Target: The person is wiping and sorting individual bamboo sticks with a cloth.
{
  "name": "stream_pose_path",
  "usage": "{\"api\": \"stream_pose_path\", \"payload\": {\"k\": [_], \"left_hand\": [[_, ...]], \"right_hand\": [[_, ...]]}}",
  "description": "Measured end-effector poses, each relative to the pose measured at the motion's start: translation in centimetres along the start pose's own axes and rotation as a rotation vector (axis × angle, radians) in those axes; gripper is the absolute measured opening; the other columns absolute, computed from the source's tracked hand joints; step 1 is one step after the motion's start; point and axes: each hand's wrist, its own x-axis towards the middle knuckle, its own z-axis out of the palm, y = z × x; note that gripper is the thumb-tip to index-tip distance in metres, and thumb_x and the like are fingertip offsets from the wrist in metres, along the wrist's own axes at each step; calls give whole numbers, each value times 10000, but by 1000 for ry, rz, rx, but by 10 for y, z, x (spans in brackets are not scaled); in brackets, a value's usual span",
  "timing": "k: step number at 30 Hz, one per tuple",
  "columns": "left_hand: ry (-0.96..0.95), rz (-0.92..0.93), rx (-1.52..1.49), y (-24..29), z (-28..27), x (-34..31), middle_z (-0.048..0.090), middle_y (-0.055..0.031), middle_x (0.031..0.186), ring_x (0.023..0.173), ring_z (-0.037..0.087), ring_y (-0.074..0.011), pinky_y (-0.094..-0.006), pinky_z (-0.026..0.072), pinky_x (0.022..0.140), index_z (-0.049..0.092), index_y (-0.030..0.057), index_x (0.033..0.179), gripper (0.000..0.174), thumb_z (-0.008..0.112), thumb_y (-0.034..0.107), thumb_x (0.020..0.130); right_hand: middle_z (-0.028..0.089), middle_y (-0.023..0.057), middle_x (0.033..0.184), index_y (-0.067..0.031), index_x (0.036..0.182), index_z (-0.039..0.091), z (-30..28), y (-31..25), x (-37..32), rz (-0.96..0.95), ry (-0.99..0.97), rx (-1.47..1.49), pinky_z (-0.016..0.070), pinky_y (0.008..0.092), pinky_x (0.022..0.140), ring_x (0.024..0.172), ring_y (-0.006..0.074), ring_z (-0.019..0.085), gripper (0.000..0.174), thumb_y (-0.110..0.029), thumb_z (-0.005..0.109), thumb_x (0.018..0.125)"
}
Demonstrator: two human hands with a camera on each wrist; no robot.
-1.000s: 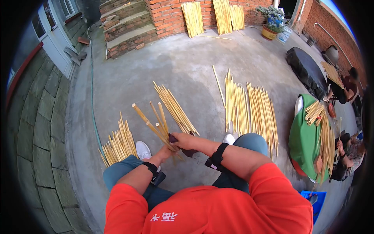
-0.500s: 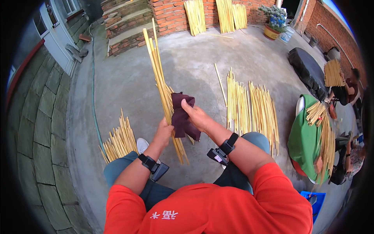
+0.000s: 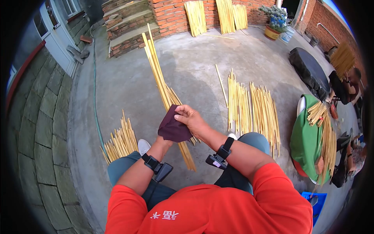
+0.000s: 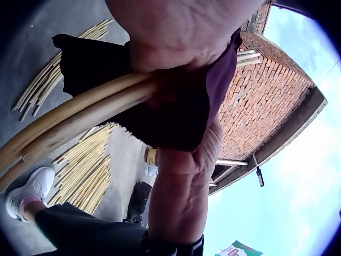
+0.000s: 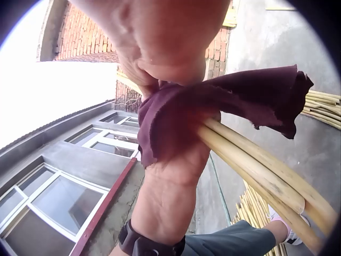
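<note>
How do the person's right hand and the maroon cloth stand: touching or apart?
Touching: the head view shows the right hand pinching the maroon cloth between thumb and fingers.

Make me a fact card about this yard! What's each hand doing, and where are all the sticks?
Left hand: holds long yellow sticks; in the head view the dark purple cloth mostly hides it
Right hand: pinches the dark purple cloth
Cloth position: across part of the held sticks
Sticks on the ground: bunches on both sides of the person
Sticks standing up: three bunches leaning on the brick wall
Shirt: red
</note>
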Motion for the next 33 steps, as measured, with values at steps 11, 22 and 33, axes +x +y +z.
{"api": "stream_pose_path", "payload": {"k": [11,22,33], "left_hand": [[-95,-46,-19,-17,-11,19,540,-34,1021,905,549,-127,-240,460,770,457,43,1156,326,438,237,894],[121,-65,243,8,-5,1,575,-24,867,737,575,-96,-223,499,618,546,44,985,213,533,206,847],[173,-106,160,26,-1,3,588,-57,831,699,593,-133,-244,507,591,542,20,979,198,513,167,849]], "right_hand": [[440,165,1149,9,1211,296,4,18,1,-316,230,-634,368,325,908,1111,224,421,610,-104,634,717],[572,52,864,-3,959,549,-5,21,9,-191,305,-10,424,238,748,802,121,525,160,-99,461,866],[560,56,910,-12,980,531,-4,24,5,-153,463,-226,410,236,738,825,114,500,160,-97,456,866]]}}
